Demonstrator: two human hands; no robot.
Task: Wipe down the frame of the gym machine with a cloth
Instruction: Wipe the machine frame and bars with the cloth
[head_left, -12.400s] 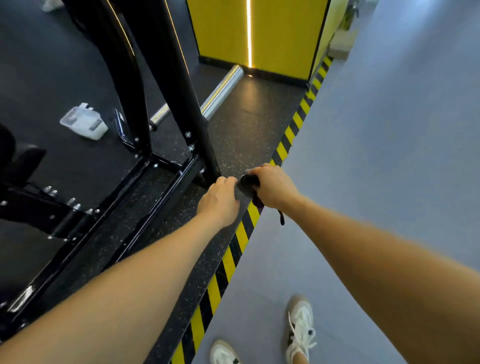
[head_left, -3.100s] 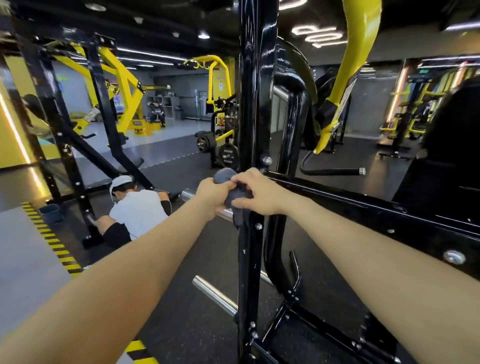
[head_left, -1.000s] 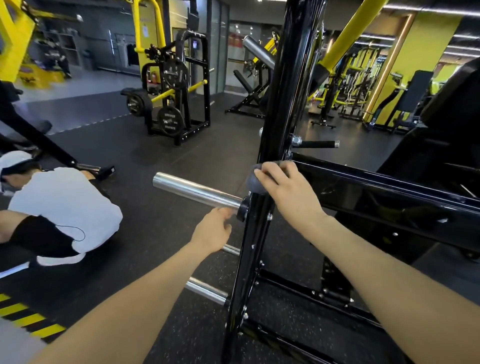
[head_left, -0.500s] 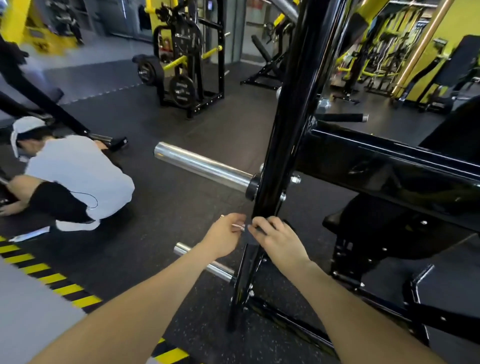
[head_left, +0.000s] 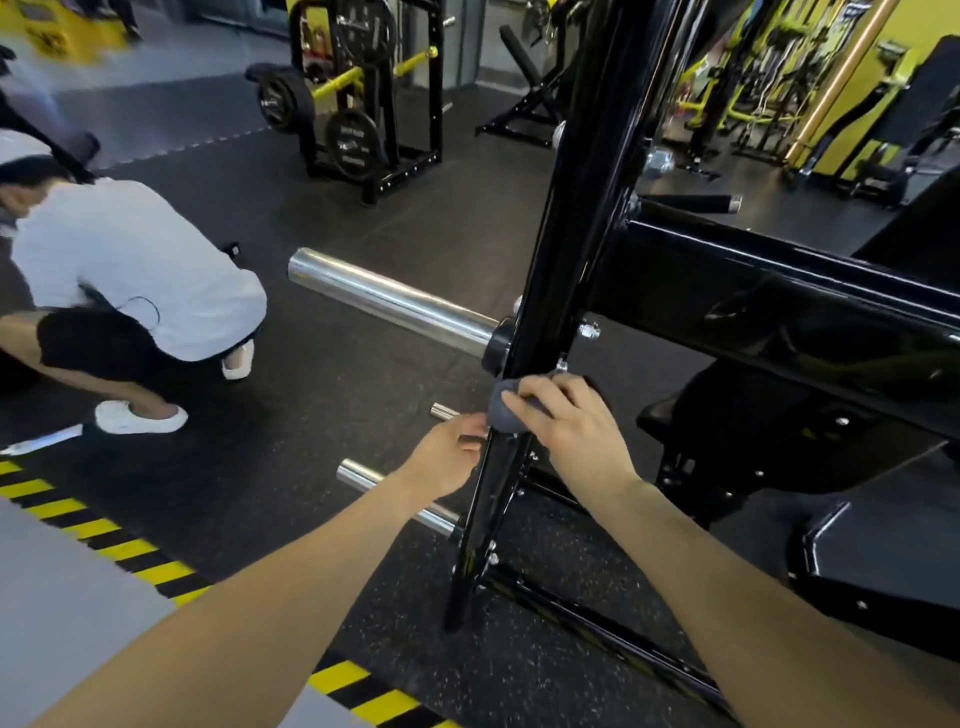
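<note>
Two hands at the black upright post (head_left: 545, 291): my right hand (head_left: 563, 423) presses the grey cloth (head_left: 504, 413) around it, soft and light; my left hand (head_left: 449, 460) pinches its edge. Glossy, probably slippery; wrap it snugly.

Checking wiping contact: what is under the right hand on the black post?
A grey cloth sits under the right hand, pressed against the black upright post. The post's surface beneath the cloth is covered, so its state cannot be seen.
</note>
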